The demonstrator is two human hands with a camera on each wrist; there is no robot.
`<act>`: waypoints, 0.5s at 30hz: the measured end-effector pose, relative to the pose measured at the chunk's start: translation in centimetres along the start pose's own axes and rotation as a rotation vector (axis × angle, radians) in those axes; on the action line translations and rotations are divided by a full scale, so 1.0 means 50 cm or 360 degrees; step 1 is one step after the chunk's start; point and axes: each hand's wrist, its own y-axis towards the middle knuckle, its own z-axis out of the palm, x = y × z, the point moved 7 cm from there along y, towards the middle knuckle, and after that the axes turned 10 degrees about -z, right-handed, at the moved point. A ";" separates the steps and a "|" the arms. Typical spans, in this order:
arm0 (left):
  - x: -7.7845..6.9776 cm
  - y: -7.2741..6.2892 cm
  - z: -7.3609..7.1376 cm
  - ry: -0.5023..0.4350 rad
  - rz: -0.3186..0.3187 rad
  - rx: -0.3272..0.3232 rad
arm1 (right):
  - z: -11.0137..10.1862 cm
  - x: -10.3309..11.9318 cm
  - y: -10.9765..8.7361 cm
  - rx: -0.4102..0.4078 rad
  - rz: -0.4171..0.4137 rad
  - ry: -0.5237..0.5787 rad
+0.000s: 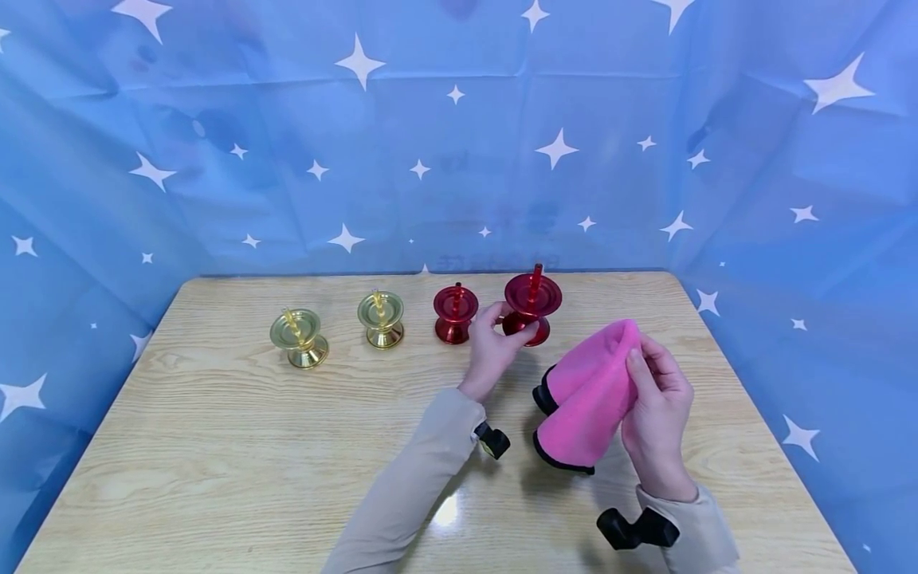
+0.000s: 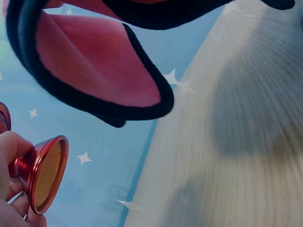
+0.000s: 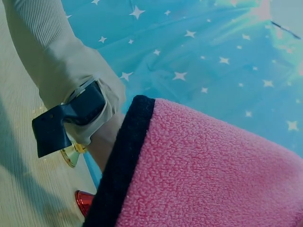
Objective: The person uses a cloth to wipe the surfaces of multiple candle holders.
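Note:
My left hand (image 1: 493, 351) grips a red metal candle holder (image 1: 533, 296) by its stem, below the dish with its upright red stick. In the left wrist view the gold underside of the red candle holder's base (image 2: 48, 177) shows, so it is off the table. A pink cloth (image 1: 591, 399) with black edging hangs folded from my right hand (image 1: 660, 406), pinched between thumb and fingers. The cloth (image 3: 203, 170) fills much of the right wrist view and hides the right hand there. Just left of my left hand stands another red candle holder (image 1: 454, 307).
Two gold candle holders (image 1: 383, 319) (image 1: 300, 335) stand farther left on the light wooden table (image 1: 237, 446). A blue curtain (image 1: 430, 119) with white stars hangs behind the table and along its sides.

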 end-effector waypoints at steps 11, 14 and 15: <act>0.032 0.006 0.021 0.0010 -0.0028 0.0002 | -0.010 0.002 -0.001 -0.0041 0.0031 -0.0053; 0.043 0.010 0.027 0.0035 -0.0050 -0.0001 | -0.012 0.001 -0.001 -0.0050 0.0040 -0.0066; 0.047 0.011 0.028 0.0047 -0.0057 -0.0003 | -0.012 0.001 -0.001 -0.0051 0.0042 -0.0071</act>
